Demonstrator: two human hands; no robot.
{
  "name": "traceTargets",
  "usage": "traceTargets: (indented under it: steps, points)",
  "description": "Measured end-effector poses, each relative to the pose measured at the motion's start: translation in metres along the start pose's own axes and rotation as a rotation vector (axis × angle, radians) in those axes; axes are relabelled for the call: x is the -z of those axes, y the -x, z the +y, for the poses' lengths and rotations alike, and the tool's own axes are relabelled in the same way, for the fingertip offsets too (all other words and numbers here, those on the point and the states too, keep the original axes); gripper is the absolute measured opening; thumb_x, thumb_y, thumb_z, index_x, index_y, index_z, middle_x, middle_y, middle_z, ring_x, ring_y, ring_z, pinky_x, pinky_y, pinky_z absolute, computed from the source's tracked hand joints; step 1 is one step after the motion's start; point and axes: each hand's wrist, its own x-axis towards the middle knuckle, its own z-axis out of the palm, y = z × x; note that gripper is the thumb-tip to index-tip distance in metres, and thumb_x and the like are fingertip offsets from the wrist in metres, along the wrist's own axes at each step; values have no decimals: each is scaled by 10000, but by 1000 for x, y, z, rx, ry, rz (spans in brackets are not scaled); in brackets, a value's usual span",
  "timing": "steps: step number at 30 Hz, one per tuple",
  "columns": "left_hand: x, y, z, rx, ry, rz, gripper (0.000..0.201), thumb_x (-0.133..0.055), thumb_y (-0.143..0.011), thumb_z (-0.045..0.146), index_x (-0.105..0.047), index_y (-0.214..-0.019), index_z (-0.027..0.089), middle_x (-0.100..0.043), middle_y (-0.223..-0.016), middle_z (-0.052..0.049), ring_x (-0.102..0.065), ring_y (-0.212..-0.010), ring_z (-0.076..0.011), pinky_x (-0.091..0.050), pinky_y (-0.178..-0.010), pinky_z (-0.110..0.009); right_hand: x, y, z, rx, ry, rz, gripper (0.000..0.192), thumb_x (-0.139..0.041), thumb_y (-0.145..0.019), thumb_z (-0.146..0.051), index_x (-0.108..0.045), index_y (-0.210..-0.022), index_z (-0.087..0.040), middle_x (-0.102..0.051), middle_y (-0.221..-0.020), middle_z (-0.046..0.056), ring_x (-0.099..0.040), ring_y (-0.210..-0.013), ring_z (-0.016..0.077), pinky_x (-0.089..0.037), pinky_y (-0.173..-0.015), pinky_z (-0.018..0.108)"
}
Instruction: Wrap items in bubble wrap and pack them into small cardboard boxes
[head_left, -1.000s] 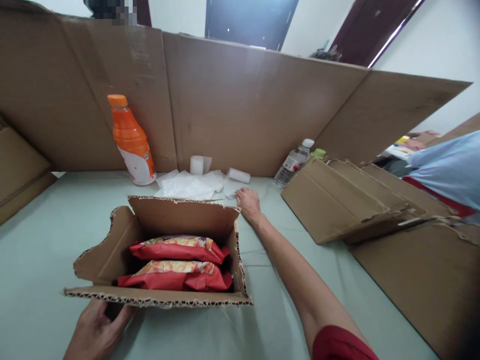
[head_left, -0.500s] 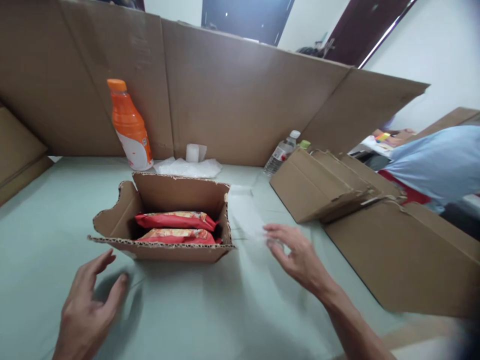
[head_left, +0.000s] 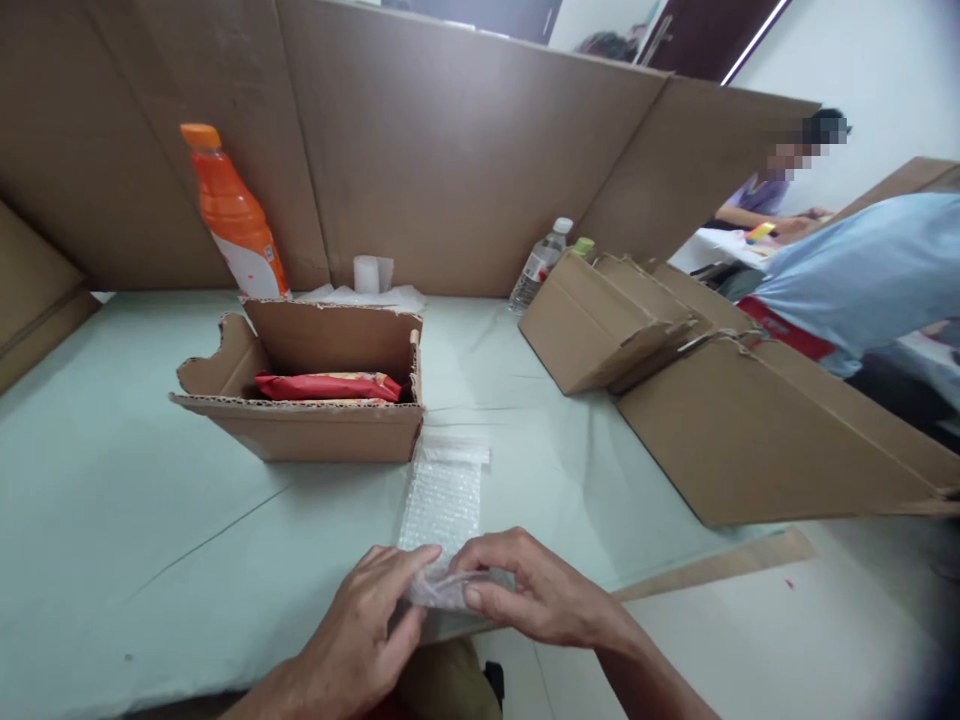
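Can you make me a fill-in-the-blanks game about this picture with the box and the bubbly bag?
1. Both hands pinch one end of the ____ bag.
2. The bottle behind the cardboard box has an ____ cap.
3. The packets inside the box are ____.

Missing words: bubble-wrap; orange; red

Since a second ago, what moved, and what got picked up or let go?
The right hand came back from the far pile of wrap, and the left hand left the near wall of the open box. Both now pinch the near end of a bubble-wrap bag lying on the table. The box still holds the red packets; the orange bottle still stands behind it.
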Motion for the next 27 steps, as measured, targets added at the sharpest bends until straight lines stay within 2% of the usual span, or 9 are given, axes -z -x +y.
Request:
traceTargets:
  steps: [4,8,9,12,14,17,21,24,27]
  points:
    - [-1,-3,-3,317,89,-99,422,-534,-862,224,-647,-1267,195,-760,-1048,-76,-705,-938,-222,-556,-828,-292,13,-12,15,-42,-87,74,387,-470,-1009,-426,-771,-1033,-184,-742,-893,33,-661,-825,177,-506,-758,270]
    - [0,-5,-5,433,124,-177,463,-517,-856,283,-638,-1290,178,-723,-809,-21,-620,-666,-183,-482,-626,-259,34,-56,37,-46,-98,80,363,-567,-935,-447,-763,-1094,-186,-764,-948,48,-679,-829,191,-539,-791,312]
    - [-1,-5,-5,446,124,-180,481,-511,-858,297,-625,-1308,172,-703,-773,-13,-594,-635,-177,-461,-608,-256,40,-68,41,-34,-110,164,370,-606,-898,-446,-756,-1118,-189,-767,-1001,60,-687,-869,202,-545,-829,333]
    - [-1,-5,-9,475,140,-169,528,-493,-865,321,-579,-1359,159,-652,-724,3,-551,-618,-171,-427,-596,-254,54,-86,46,26,-121,574,395,-624,-869,-418,-724,-1197,-221,-713,-1241,96,-640,-1155,240,-474,-1035,413]
    - [-2,-5,-12,478,162,-152,546,-490,-861,318,-561,-1377,154,-652,-756,-5,-558,-656,-174,-432,-624,-255,55,-75,44,70,-119,659,395,-626,-878,-380,-697,-1241,-238,-649,-1364,99,-580,-1274,252,-455,-1068,426]
    - [-4,-6,-17,482,187,-118,563,-497,-846,307,-555,-1383,149,-644,-762,-5,-558,-669,-171,-436,-635,-253,35,-30,39,119,-42,544,301,-618,-910,-289,-701,-1197,-251,-685,-1303,88,-629,-1208,247,-514,-995,405]
    - [-6,-11,-20,499,193,-115,589,-499,-836,304,-535,-1400,136,-659,-781,-10,-587,-693,-177,-466,-665,-263,-21,32,32,248,204,478,376,-632,-895,-201,-635,-1259,-297,-673,-1298,70,-613,-1215,243,-509,-1017,418]
    - [-6,-14,-20,477,187,-141,587,-494,-857,301,-511,-1415,123,-708,-872,-45,-643,-763,-197,-515,-722,-290,-59,43,35,262,442,394,562,-723,-840,-274,-556,-1377,-256,-594,-1418,129,-561,-1278,319,-496,-1023,498]
    - [-5,-9,-15,382,48,-51,581,-513,-883,301,-481,-1440,143,-723,-1065,-104,-690,-903,-230,-558,-811,-339,-75,30,44,240,617,435,391,-629,-903,-201,-607,-1293,-220,-624,-1383,144,-579,-1255,332,-509,-968,507]
